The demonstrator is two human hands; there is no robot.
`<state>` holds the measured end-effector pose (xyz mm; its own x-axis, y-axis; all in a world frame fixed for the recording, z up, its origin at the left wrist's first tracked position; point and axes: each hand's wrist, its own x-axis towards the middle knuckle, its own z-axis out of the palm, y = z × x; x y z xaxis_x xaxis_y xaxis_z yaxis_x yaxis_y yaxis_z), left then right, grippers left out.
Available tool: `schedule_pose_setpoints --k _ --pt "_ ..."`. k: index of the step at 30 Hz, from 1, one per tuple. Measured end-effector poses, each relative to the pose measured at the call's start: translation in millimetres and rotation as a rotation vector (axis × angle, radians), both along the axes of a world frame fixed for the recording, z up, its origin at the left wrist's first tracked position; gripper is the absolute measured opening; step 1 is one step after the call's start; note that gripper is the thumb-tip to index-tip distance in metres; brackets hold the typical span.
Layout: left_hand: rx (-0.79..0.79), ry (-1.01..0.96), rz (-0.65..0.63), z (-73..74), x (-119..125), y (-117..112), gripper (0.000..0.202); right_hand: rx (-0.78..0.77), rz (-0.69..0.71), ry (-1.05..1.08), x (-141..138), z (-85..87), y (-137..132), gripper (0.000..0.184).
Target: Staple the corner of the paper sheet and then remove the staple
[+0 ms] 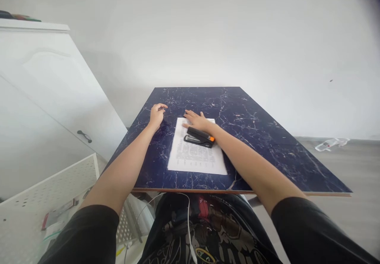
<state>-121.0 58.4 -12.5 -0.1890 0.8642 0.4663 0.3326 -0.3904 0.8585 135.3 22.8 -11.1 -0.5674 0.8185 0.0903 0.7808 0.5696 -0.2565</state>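
Sheets of printed white paper (194, 163) lie on the dark blue table near its front edge. A black stapler (199, 137) with an orange tip at its right end rests on the paper. My right hand (196, 121) lies flat across the paper's top edge with its fingers spread, just beyond the stapler. Left of the paper, my left hand (157, 114) is above the table, its fingers curled in toward the thumb. Whatever may be between those fingers is too small to make out.
The blue marble-patterned table (255, 137) backs onto a white wall. At the left stand a white cabinet (44, 78) and a white perforated bin (47, 185) with items inside. A white cable (189, 220) hangs before my body. A clear plastic item (331, 144) lies on the floor at right.
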Motion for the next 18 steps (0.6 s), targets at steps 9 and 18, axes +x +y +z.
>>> schedule_pose_setpoints --k 9,18 --pt "0.219 0.135 0.207 7.1 -11.5 -3.1 0.03 0.04 0.212 0.118 -99.3 3.7 3.5 0.059" --pt "0.194 0.116 0.198 11.9 -6.7 -8.8 0.03 0.059 0.443 0.289 -82.6 9.6 -6.9 0.054"
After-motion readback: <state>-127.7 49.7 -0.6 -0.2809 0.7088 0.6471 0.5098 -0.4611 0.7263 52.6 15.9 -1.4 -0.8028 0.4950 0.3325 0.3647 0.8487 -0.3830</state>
